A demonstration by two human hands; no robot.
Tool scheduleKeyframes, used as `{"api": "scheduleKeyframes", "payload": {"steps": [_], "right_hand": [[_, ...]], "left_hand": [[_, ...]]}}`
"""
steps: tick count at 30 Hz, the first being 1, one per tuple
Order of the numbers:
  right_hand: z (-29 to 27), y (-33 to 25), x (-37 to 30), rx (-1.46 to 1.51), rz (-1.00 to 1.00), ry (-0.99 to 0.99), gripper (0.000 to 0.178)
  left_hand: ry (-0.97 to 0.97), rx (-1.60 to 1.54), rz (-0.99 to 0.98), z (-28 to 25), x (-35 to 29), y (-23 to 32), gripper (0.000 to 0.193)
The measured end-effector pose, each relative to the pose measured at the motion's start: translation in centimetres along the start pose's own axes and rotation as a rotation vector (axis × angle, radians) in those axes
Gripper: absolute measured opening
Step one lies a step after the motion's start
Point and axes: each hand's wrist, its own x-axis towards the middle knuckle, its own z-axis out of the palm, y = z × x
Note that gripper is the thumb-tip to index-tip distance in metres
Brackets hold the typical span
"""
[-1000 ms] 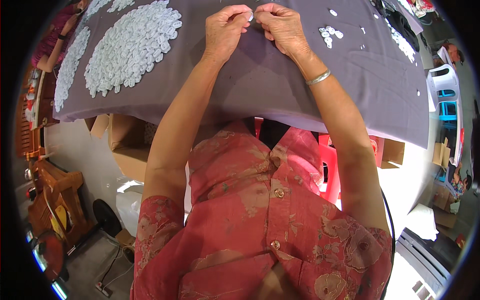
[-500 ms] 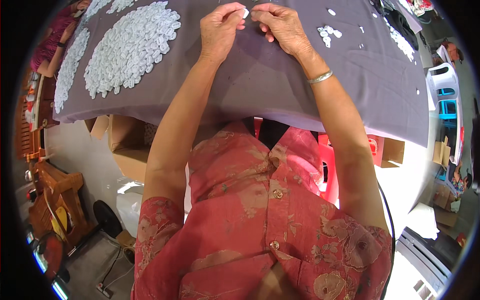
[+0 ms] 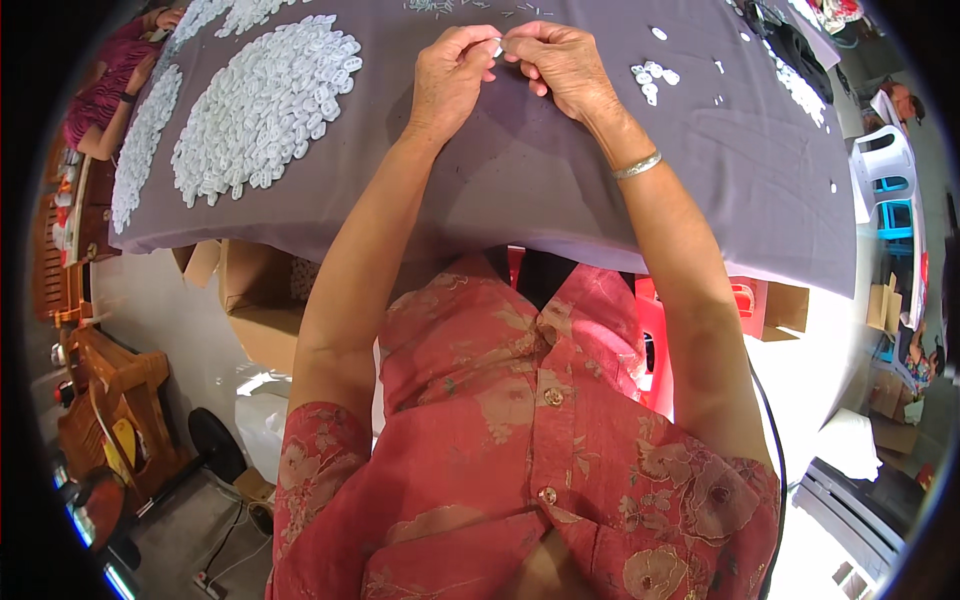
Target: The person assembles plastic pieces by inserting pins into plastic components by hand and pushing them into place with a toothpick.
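My left hand (image 3: 450, 82) pinches a small white plastic piece (image 3: 498, 48) between thumb and fingertips, above the far part of the table. Close against it, my right hand (image 3: 562, 68) is closed in a pinch, its fingertips at the piece. Whatever is between the right fingertips is too small to make out. A large pile of white oval plastic pieces (image 3: 262, 112) lies to the left of my hands. On the right is a small group of similar white pieces (image 3: 650, 82). Thin small pins (image 3: 432, 6) lie scattered beyond my hands.
Grey-purple cloth (image 3: 520, 190) covers the table. More white pieces (image 3: 146, 150) lie along its left side, where another person's arm (image 3: 105, 130) rests. A dark bag (image 3: 795, 40) sits at the far right. Open cardboard boxes (image 3: 265, 330) stand below the table edge.
My hands have drawn closer together, the right fingertips now meeting the white piece. The view has shifted slightly, bringing the thin pins at the top edge into sight.
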Motion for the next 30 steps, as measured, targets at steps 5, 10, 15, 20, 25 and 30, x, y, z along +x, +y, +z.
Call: {"api": "scheduleKeyframes", "payload": {"steps": [5,10,15,20,25,30], "right_hand": [[0.25,0.09,-0.18,0.011,-0.014,0.005,0.008],[0.01,0.14,-0.21,0.035,-0.009,-0.006,0.007],[0.06,0.37,-0.08,0.040,-0.021,0.010,0.005],[0.59,0.60,-0.07,0.044,-0.040,0.029,0.004],[0.83,0.68,-0.14,0.018,-0.054,0.053,0.005],[0.18,0.07,-0.38,-0.041,-0.082,0.006,0.009]], "left_hand": [[0.006,-0.007,-0.002,-0.12,-0.07,0.01,0.015],[0.002,-0.072,-0.064,-0.01,-0.23,0.07,0.017],[0.004,-0.089,-0.077,0.03,-0.16,0.07,0.016],[0.033,-0.105,-0.107,0.02,-0.08,0.11,0.016],[0.174,-0.175,-0.100,-0.42,0.64,0.13,0.013],[0.159,-0.231,-0.087,-0.45,0.23,0.45,0.015]]}}
